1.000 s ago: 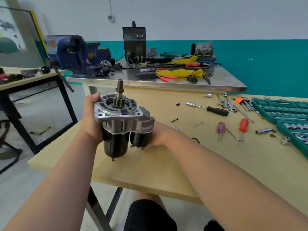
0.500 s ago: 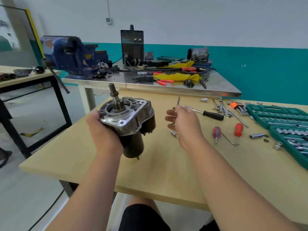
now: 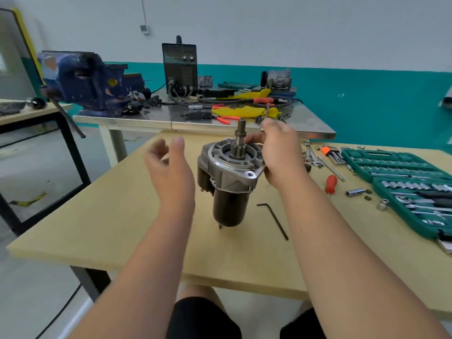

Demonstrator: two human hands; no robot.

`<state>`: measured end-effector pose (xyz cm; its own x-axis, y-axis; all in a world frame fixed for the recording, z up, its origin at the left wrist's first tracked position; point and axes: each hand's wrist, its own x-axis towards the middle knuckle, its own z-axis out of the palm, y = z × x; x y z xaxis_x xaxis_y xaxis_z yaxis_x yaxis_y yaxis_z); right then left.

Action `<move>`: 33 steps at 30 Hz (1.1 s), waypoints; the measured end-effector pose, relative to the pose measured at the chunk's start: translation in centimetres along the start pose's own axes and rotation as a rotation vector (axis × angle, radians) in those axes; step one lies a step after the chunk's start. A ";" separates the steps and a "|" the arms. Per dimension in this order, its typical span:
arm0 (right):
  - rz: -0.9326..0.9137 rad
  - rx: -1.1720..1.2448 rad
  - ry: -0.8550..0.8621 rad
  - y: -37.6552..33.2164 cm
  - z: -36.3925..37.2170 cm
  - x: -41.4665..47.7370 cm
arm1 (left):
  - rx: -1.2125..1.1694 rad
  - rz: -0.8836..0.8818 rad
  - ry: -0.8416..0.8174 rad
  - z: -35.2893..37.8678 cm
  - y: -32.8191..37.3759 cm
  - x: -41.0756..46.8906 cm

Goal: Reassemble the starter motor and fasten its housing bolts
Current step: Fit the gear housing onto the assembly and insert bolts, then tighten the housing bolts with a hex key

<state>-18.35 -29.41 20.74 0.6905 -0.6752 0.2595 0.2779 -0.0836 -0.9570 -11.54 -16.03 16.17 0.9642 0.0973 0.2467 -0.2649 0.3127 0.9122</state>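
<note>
The starter motor [image 3: 230, 192] stands upright over the wooden table [image 3: 117, 216], silver flange and splined shaft on top, dark body below. My right hand [image 3: 281, 152] grips the far right edge of the flange and also pinches a thin long bolt [image 3: 267, 111] that sticks up above the fingers. My left hand [image 3: 171, 172] hovers just left of the motor, fingers relaxed, touching nothing. Whether the motor's bottom stud rests on the table is unclear.
A black hex key [image 3: 276, 218] lies right of the motor. Further right are a red screwdriver [image 3: 330, 184], loose sockets and wrenches, and green socket cases [image 3: 403, 172]. Behind, a steel bench [image 3: 244, 126] carries a blue vise [image 3: 83, 79], a welder [image 3: 179, 67] and pliers.
My left hand let go of the motor and moved off to its left. My right hand, carrying the bolt, came over and took hold of the flange. The motor now stands upright.
</note>
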 end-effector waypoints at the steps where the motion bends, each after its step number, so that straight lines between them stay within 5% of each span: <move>1: 0.005 -0.006 -0.045 0.0 -0.1 0.5 | 0.000 -0.100 -0.135 0.7 0.4 1.4; 3: 0.029 -0.015 -0.101 0.0 -0.5 1.1 | 0.202 -0.124 -0.476 1.4 1.0 2.6; 5: 0.012 -0.083 -0.103 0.1 -1.0 1.6 | 0.377 0.034 -0.646 1.4 0.7 2.5; 11: -0.366 -0.367 0.116 -1.1 -3.8 0.4 | 0.357 0.162 -0.300 0.8 -0.6 1.0; 17: -0.441 -0.558 -0.282 -2.3 -3.6 -3.5 | 0.356 0.116 -0.129 -1.7 -1.8 -0.1; 33: -0.598 -1.037 -0.426 -4.4 -3.0 -2.5 | 0.577 0.239 -0.219 1.4 0.2 -1.9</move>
<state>-23.26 -29.56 23.94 0.8515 -0.0615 0.5208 0.1013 -0.9551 -0.2784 -13.36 -17.48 16.33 0.8760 -0.1119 0.4692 -0.4817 -0.2562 0.8381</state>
